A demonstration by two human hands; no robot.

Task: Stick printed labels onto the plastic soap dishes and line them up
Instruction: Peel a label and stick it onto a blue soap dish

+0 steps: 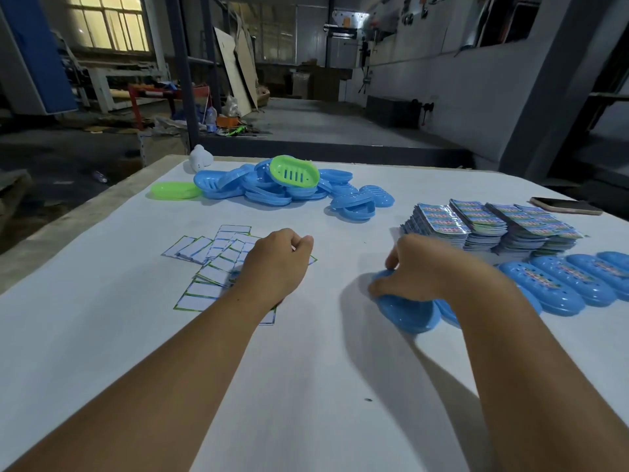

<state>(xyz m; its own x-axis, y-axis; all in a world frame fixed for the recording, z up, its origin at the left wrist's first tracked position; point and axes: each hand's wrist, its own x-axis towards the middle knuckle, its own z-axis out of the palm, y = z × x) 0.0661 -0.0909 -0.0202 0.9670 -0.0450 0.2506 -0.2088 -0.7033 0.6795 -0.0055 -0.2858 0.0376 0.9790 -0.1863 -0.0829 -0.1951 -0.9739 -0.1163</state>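
Head view: white table [306, 386]. Right hand [425, 264] grips a blue soap dish [405, 310] by its far end, fingers curled over the rim, dish resting on the table at the near end of a row of labelled blue dishes [551, 284] running off right. Left hand [275, 264] is curled into a loose fist over scattered white backing sheets [211, 264]; whether it pinches anything, cannot tell. Stacks of printed labels [490, 226] sit behind the right hand, just beyond the row. Pile of unlabelled blue dishes [289, 189] at the far middle of the table, one green dish [294, 172] on top, another green dish [175, 190] flat at the pile's left. Phone [565, 206] at the far right edge. White object [200, 158] at the far left corner, blurred.
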